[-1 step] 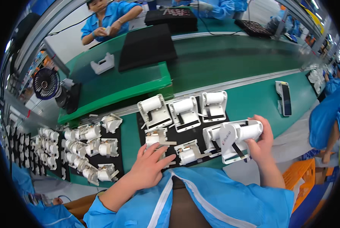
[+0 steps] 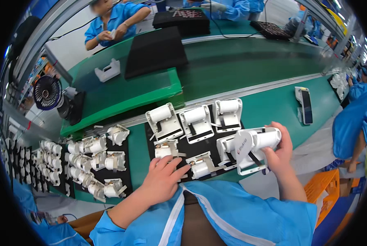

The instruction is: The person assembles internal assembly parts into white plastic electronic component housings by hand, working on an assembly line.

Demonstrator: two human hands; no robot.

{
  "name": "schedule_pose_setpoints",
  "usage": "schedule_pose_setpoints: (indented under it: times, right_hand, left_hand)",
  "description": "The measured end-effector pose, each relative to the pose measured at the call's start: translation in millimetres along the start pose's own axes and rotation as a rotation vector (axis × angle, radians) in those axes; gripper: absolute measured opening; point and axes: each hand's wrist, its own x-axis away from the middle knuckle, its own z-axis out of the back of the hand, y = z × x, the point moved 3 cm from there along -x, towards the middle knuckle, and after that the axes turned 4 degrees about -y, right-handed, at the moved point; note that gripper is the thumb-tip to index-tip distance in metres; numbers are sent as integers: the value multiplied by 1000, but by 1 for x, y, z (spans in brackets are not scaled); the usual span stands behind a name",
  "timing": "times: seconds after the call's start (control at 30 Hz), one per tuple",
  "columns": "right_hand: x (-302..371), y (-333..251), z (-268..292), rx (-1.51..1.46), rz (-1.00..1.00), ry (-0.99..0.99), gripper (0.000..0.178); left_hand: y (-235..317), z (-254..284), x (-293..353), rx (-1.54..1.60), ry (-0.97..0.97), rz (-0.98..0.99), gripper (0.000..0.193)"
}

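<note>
My right hand (image 2: pixel 278 149) grips a white plastic housing with a white roll (image 2: pixel 253 149) by its right end, tilted just above the black mat. Fingers apart, my left hand (image 2: pixel 163 178) rests over a white roll unit (image 2: pixel 165 148) at the mat's left side, partly covering what lies beneath. Between the hands sits another small roll unit (image 2: pixel 202 165) with a light strip sticking out. Behind it stand three white housings with rolls (image 2: pixel 195 123) in a row. One more housing (image 2: pixel 225 148) is partly hidden behind the held one.
Several more roll units (image 2: pixel 97 160) lie on black mats to the left. A handheld terminal (image 2: pixel 304 105) lies at the right. Beyond are a green-edged raised board (image 2: pixel 126 110), a small fan (image 2: pixel 48 92) and a black panel (image 2: pixel 156 53). Co-workers sit across the bench.
The view has shifted slightly. Both hands stay nearly where they were, with the housing still in my right hand.
</note>
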Motion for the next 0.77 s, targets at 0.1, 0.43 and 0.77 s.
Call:
schedule_pose_setpoints:
  times: [0.1,0.43,0.77]
  right_hand:
    - [-9,5,-11,-189,-76,29,66]
    - [-12,-9,-21,-262,-74,-82,65]
    - [-30,-44,-98,151,-21,-526,59]
  left_hand:
    - [17,-7,-42,-7,-19,18,59]
    - [1,0,-34,131,-66,80,69]
    - [-58,23,63,1191,494,195,110]
